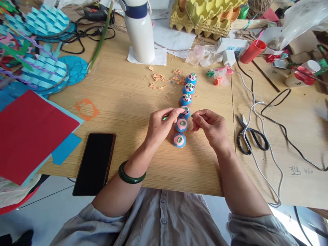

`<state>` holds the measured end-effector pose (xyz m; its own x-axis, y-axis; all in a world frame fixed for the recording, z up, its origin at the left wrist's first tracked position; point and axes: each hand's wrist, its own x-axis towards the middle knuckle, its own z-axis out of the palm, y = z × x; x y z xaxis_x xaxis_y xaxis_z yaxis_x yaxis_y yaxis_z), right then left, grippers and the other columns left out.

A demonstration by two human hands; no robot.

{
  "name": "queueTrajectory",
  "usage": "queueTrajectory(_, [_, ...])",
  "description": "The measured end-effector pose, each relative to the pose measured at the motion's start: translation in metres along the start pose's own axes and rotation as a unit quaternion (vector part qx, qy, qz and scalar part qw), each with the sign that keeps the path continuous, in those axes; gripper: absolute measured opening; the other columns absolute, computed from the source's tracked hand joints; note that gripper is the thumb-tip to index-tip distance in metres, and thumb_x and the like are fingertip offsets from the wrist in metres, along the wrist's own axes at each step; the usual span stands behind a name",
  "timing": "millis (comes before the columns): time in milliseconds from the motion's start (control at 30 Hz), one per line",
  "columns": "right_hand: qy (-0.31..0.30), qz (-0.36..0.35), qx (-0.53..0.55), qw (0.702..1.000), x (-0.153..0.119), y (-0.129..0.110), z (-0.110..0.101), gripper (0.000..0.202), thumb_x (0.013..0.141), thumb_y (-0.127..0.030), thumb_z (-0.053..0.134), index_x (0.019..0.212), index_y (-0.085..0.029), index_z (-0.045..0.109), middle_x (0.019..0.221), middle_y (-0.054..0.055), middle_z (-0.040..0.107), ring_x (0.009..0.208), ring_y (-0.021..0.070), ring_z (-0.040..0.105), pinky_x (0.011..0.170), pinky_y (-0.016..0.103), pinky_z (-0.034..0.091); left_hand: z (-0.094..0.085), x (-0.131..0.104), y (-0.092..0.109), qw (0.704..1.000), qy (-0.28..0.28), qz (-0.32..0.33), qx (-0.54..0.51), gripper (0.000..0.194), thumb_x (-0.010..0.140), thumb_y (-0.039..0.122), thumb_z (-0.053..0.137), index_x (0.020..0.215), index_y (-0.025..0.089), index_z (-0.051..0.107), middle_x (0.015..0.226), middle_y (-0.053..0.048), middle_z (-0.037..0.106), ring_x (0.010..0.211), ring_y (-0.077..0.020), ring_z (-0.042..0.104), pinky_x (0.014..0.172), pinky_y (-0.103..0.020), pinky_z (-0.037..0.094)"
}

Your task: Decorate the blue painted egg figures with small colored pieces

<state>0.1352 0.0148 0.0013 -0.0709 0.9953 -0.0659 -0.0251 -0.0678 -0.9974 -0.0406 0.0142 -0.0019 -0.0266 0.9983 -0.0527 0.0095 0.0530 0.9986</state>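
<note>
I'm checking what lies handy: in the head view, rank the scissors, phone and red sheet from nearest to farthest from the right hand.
From the right hand:
1. Scissors, just to its right.
2. Phone, across to its left.
3. Red sheet, farther left.

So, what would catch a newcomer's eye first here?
Probably the row of six blue domes down the middle of the table, with the left hand and right hand on either side. Next, perhaps the big red sheet at the left edge and the yellow egg trays at the back.
</note>
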Motion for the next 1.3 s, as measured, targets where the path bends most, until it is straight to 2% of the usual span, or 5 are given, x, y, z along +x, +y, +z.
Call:
queueTrajectory(267, [-0.090, -0.020, -0.113, 0.989, 0.001, -0.004, -0.018, 0.031, 0.082, -0.046, 0.081, 0.083, -0.016, 0.071, 0.067, -0.001, 0.068, 0.055, 0.0096, 0.062, 0.052, 0.026, 0.051, -0.013, 0.006, -0.003, 0.993, -0.011, 0.060, 0.099, 0.026, 0.090, 0.041, 0.070, 0.093, 0.019, 0.084, 0.078, -0.003, 0.076, 0.067, -0.0140, 0.061, 0.060, -0.025, 0.042])
queueTrajectory(500, [0.029, -0.067, -0.102, 0.992, 0.011, 0.013, -0.012, 0.028, 0.084, -0.045, 0.079, 0.080, -0.020, 0.067, 0.059, -0.004, 0.061, 0.051, 0.0092, 0.055, 0.050, 0.026, 0.044, -0.010, 0.009, -0.007, 0.981, 0.014, 0.097, 0.168, 0.038, 0.094, 0.045, 0.062, 0.069, 0.019, 0.073, 0.066, -0.002, 0.070, 0.060, -0.0136, 0.055, 0.064, -0.028, 0.041])
queueTrajectory(633, [0.014, -0.067, -0.101, 0.993, 0.011, 0.018, -0.012, 0.031, 0.084, -0.048, 0.078, 0.080, -0.020, 0.066, 0.059, -0.004, 0.059, 0.050, 0.0087, 0.052, 0.049, 0.026, 0.041, -0.009, 0.011, -0.012, 0.983, -0.002, 0.087, 0.162, 0.034, 0.092, 0.043, 0.062, 0.071, 0.019, 0.070, 0.068, -0.002, 0.069, 0.064, -0.0142, 0.055, 0.067, -0.028, 0.042])
queueTrajectory(933, [0.022, -0.084, -0.040, 0.995, 0.019, 0.029, -0.014, 0.038, 0.078, -0.057, 0.082, 0.079, -0.021, 0.068, 0.067, -0.003, 0.063, 0.057, 0.0100, 0.056, 0.058, 0.027, 0.048, -0.036, 0.021, -0.005, 0.972, -0.203, 0.042, 0.109, 0.036, 0.074, 0.032, 0.085, 0.101, 0.018, 0.067, 0.064, 0.009, 0.044, 0.059, -0.0087, 0.042, 0.059, -0.023, 0.033])
queueTrajectory(1300, [0.007, -0.070, -0.031, 0.997, 0.009, 0.032, -0.012, 0.037, 0.078, -0.056, 0.082, 0.081, -0.023, 0.066, 0.065, -0.004, 0.062, 0.056, 0.0112, 0.055, 0.060, 0.029, 0.050, -0.021, 0.023, -0.018, 0.969, -0.211, 0.069, 0.109, 0.028, 0.078, 0.031, 0.079, 0.101, 0.016, 0.073, 0.066, 0.007, 0.050, 0.062, -0.0098, 0.047, 0.066, -0.024, 0.037])
